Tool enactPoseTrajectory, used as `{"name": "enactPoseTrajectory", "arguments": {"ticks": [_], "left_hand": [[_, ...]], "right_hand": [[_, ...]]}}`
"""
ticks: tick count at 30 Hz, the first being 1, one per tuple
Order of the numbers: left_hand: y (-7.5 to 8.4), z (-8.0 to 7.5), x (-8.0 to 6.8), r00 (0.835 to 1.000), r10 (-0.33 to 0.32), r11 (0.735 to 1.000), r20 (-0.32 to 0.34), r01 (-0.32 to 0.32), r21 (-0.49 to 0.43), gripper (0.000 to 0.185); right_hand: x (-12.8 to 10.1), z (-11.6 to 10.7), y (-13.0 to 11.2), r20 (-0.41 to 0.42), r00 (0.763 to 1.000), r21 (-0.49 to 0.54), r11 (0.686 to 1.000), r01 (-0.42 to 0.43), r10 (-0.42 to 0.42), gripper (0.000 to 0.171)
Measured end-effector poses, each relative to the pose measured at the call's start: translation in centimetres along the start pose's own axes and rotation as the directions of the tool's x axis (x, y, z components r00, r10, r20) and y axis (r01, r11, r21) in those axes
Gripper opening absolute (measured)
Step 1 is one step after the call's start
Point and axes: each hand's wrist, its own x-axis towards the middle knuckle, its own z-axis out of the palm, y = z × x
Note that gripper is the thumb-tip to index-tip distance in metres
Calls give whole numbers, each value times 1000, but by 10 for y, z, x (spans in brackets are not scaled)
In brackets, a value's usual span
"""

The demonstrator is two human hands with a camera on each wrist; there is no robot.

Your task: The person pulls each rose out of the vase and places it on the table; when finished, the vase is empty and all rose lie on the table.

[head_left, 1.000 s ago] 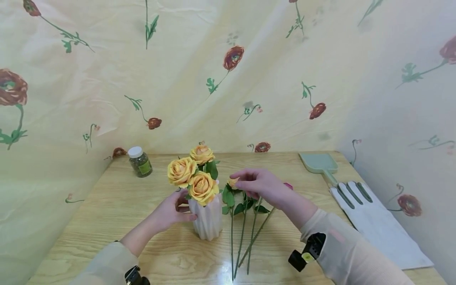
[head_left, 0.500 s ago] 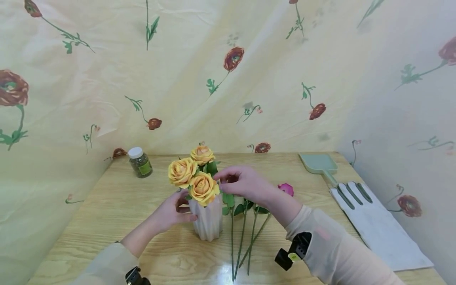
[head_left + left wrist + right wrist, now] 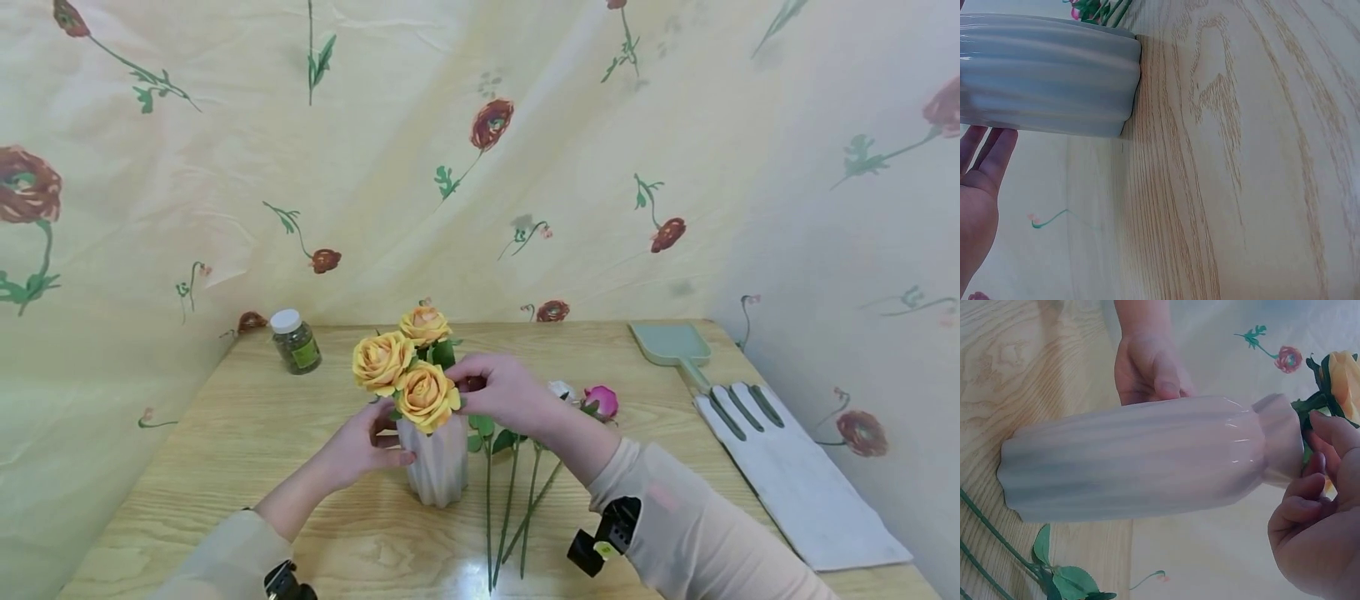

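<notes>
A ribbed pale pink vase stands on the wooden table with three yellow roses in it. My left hand grips the vase's left side, thumb on the front; the left wrist view has the vase just above that hand's fingers. My right hand reaches in from the right and pinches the leafy stems at the vase's mouth. From the right wrist, its curled fingers lie on the green leaves by the vase neck, with the left hand behind the vase.
Several loose long stems lie right of the vase, with a pink bloom and a white bud. A small white-lidded jar stands back left. A green scoop and a white glove lie at the right.
My right hand has moved left from above the loose flowers to the roses in the vase, which uncovered the pink and white blooms. The left hand has stayed on the vase.
</notes>
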Motion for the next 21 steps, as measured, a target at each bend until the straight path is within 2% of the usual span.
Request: {"name": "enactPoseTrajectory", "arguments": {"ticks": [4, 9, 21], "left_hand": [[0, 0, 0, 1000, 5, 1000, -3, -5, 9, 73], [-1, 1, -1, 999, 52, 999, 2, -52, 0, 71], [3, 0, -1, 996, 90, 996, 23, -90, -26, 72]], "right_hand": [[1, 6, -1, -43, 999, -83, 996, 23, -27, 15], [1, 12, -2, -87, 994, -193, 980, 52, -70, 11], [-1, 15, -7, -162, 983, -143, 988, 64, -87, 13]]}}
